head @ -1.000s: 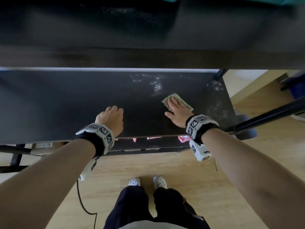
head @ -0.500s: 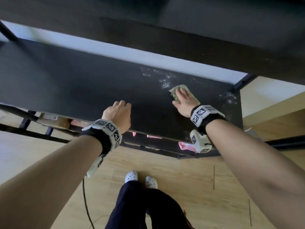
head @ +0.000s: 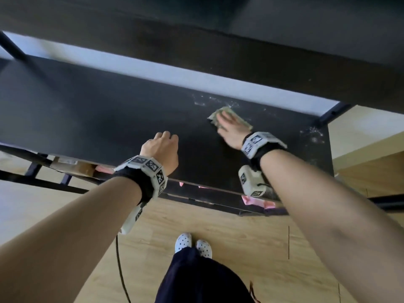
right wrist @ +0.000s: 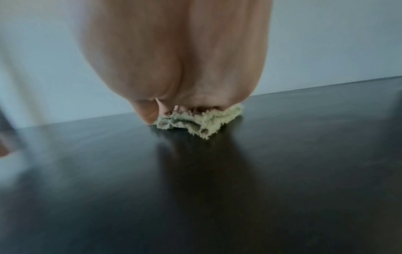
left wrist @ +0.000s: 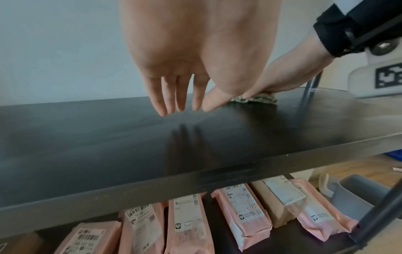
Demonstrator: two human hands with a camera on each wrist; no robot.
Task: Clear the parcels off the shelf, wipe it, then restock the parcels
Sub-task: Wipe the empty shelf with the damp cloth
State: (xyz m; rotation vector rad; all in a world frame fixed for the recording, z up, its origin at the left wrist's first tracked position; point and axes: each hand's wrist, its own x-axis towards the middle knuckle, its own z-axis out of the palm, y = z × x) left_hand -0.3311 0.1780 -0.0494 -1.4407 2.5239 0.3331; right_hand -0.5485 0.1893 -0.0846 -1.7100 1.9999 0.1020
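A bare black shelf (head: 87, 110) runs across the head view. My right hand (head: 226, 120) lies flat on a folded green cloth (head: 215, 116) and presses it onto the shelf toward the back right. The right wrist view shows the palm (right wrist: 174, 68) on top of the cloth (right wrist: 202, 123), with the fingers hidden. My left hand (head: 162, 147) hovers over the shelf's front part, and its fingers (left wrist: 180, 96) hang straight and hold nothing. Several pink parcels (left wrist: 189, 223) and a brown one (left wrist: 272, 204) lie on the lower shelf.
White dusty smudges mark the shelf's right end (head: 312, 134) and back edge (head: 201, 99). An upper shelf board (head: 218, 51) overhangs the back. A cardboard box (head: 72, 167) shows under the left front edge. A grey bin (left wrist: 356, 195) stands on the floor at the right.
My right hand has slid the cloth away from me toward the back of the shelf. The left hand has stayed near the front edge. The head view has tilted.
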